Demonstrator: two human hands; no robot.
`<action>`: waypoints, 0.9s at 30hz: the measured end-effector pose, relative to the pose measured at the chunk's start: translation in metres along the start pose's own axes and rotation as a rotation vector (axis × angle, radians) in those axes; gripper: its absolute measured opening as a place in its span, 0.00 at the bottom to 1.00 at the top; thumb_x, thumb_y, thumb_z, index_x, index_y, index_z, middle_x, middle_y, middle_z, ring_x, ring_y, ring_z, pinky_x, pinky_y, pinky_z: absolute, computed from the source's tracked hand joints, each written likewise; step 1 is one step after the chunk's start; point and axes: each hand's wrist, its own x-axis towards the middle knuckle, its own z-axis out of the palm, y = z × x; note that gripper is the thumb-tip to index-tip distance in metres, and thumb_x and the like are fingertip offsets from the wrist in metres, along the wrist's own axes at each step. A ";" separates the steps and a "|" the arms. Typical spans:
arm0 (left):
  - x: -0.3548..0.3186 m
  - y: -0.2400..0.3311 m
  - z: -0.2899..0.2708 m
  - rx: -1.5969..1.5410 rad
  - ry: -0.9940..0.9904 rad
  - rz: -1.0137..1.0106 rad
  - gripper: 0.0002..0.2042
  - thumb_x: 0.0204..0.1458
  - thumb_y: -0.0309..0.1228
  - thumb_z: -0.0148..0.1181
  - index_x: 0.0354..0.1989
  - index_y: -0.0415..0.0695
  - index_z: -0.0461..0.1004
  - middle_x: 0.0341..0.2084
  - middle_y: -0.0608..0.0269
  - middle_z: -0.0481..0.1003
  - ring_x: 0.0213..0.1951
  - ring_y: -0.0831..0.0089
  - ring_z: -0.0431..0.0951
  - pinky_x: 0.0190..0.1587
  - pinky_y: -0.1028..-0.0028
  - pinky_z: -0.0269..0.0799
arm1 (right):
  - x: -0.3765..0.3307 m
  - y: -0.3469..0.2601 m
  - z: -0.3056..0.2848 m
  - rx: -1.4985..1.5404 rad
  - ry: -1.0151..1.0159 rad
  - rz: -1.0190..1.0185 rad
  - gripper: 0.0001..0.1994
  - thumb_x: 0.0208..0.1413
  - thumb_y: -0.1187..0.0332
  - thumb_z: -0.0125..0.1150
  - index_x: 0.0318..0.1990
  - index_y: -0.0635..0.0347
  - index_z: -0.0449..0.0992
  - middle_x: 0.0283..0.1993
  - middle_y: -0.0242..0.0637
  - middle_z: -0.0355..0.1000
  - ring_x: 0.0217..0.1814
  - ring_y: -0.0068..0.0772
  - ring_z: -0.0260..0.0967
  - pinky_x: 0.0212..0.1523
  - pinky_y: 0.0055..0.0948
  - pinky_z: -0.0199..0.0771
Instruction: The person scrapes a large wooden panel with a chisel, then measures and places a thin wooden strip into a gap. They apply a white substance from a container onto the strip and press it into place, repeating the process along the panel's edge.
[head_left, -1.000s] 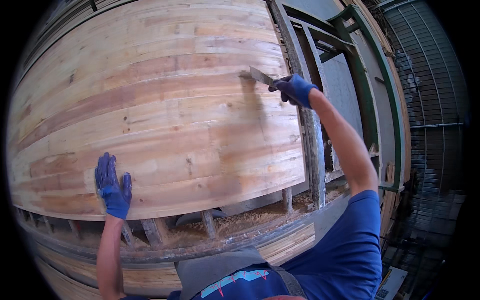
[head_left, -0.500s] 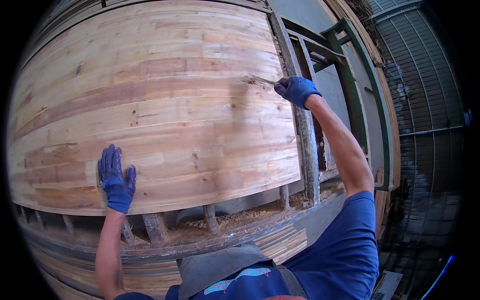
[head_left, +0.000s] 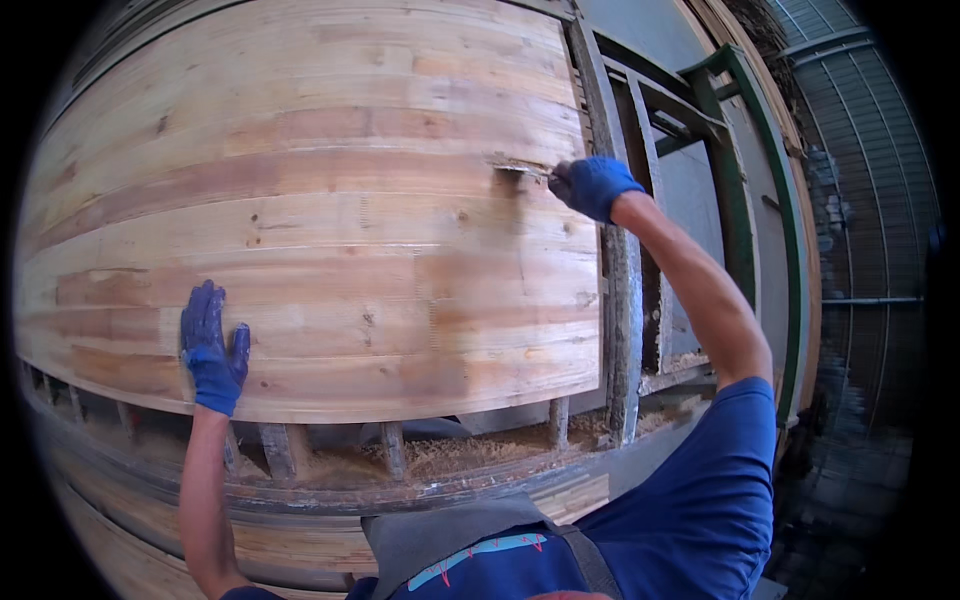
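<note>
In the head view, a broad edge-glued wood panel (head_left: 330,270), made of pale and reddish strips with scattered knots, fills the centre and left of the field. The gloved left hand (head_left: 214,345) lies palm down near the panel's lower left edge, its fingers extended, close together and pointing away from the body, the thumb set apart; it grasps nothing. The gloved right hand (head_left: 597,188) is at the right side of the panel, its fingers curled around the handle end of a scraper (head_left: 522,165). The scraper points leftward over the panel, its thin blade seen nearly edge-on; whether the blade touches the wood cannot be told. A dark shadow (head_left: 510,180) falls on the wood just below it. Along the right edge of the panel runs a worn metal rail (head_left: 622,320), and beyond it stands a green metal frame (head_left: 787,240). Below the near edge, short support posts (head_left: 393,452) rise from a ledge strewn with sawdust (head_left: 450,455), with stacked wood strips (head_left: 270,548) lower down. The person wears a dark blue shirt (head_left: 690,480) and a grey apron (head_left: 450,530); a wire grid (head_left: 870,230) occupies the far right, partly blurred
</note>
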 end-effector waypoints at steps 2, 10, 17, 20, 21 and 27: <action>-0.003 0.001 0.002 0.001 0.027 -0.008 0.28 0.53 0.29 0.61 0.64 0.41 0.65 0.65 0.49 0.64 0.67 0.49 0.60 0.69 0.54 0.52 | 0.003 0.008 0.007 0.148 0.020 -0.005 0.19 0.61 0.53 0.50 0.41 0.58 0.82 0.42 0.49 0.79 0.46 0.53 0.77 0.49 0.46 0.75; -0.002 0.005 0.005 -0.011 0.096 -0.008 0.26 0.53 0.29 0.61 0.62 0.40 0.67 0.64 0.48 0.65 0.66 0.48 0.62 0.68 0.55 0.54 | 0.028 -0.008 -0.046 -0.190 -0.109 -0.185 0.19 0.58 0.54 0.52 0.37 0.61 0.82 0.39 0.49 0.80 0.42 0.49 0.79 0.43 0.43 0.76; 0.004 0.010 0.001 -0.090 0.085 -0.018 0.25 0.53 0.30 0.61 0.61 0.40 0.68 0.63 0.48 0.66 0.66 0.48 0.62 0.68 0.55 0.54 | 0.031 0.052 0.011 0.549 -0.229 0.029 0.20 0.61 0.48 0.56 0.41 0.55 0.83 0.26 0.38 0.77 0.26 0.27 0.72 0.31 0.34 0.73; -0.001 0.006 -0.002 -0.062 0.078 -0.033 0.25 0.53 0.30 0.61 0.61 0.39 0.68 0.63 0.48 0.66 0.66 0.49 0.62 0.68 0.55 0.55 | 0.012 0.029 -0.005 0.453 -0.070 -0.028 0.19 0.62 0.50 0.55 0.44 0.54 0.82 0.27 0.37 0.77 0.28 0.27 0.74 0.36 0.33 0.74; 0.000 0.006 -0.001 -0.062 0.083 -0.032 0.25 0.52 0.29 0.61 0.61 0.39 0.68 0.63 0.48 0.66 0.66 0.49 0.62 0.68 0.55 0.55 | 0.011 0.033 -0.012 0.533 -0.038 -0.012 0.20 0.62 0.49 0.55 0.44 0.54 0.82 0.27 0.38 0.77 0.29 0.29 0.74 0.38 0.34 0.74; 0.002 0.007 -0.001 -0.076 0.073 -0.034 0.26 0.52 0.28 0.61 0.61 0.39 0.67 0.63 0.48 0.66 0.66 0.49 0.62 0.68 0.55 0.55 | -0.006 0.016 -0.037 0.151 0.018 -0.047 0.20 0.62 0.49 0.50 0.44 0.54 0.80 0.42 0.47 0.79 0.47 0.53 0.75 0.48 0.44 0.74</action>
